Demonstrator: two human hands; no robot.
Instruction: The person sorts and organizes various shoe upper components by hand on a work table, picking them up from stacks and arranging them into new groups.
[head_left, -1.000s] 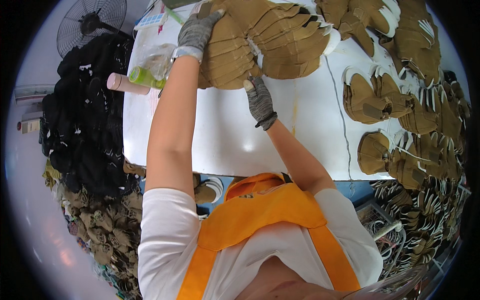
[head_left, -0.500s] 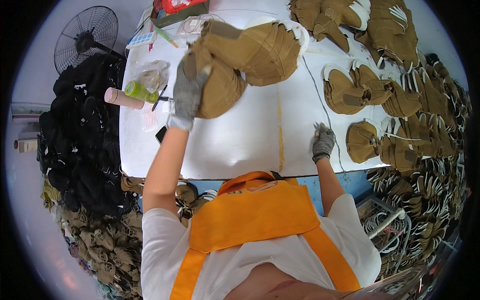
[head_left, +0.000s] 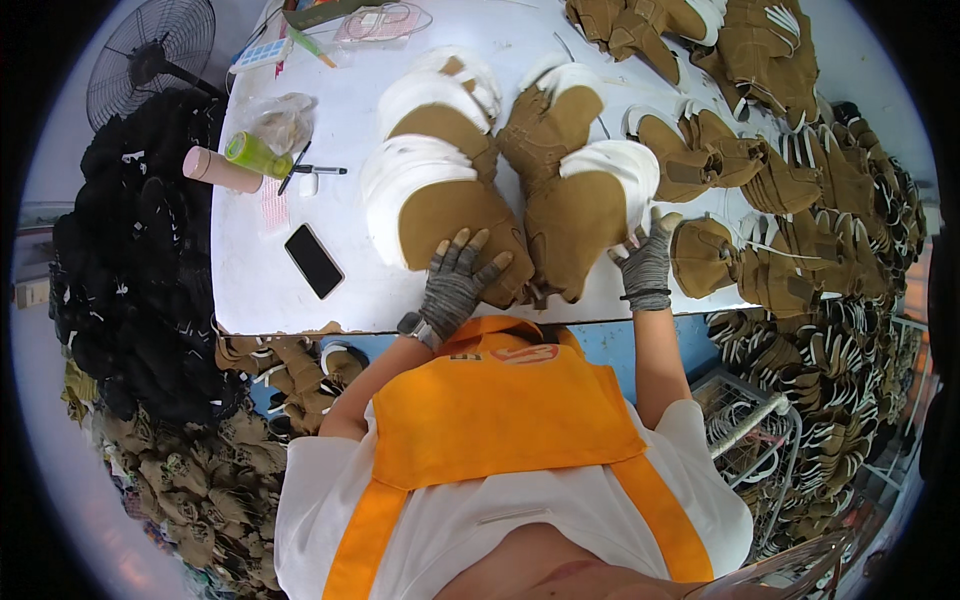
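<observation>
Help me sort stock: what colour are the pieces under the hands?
Tan with white ends, the pieces, clearest in the head view.

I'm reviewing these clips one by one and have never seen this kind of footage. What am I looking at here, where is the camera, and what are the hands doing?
No machine here: a person wears a wide fisheye camera on the head, looking down, so edges bend. Both hands wear grey knit gloves. The left hand presses flat on a fanned stack of tan and white boot uppers. The right hand rests at the edge of a second stack beside it. Neither hand grips anything. On the white table also lie a black phone, a green bottle and a pen. More tan pieces cover the right side.
</observation>
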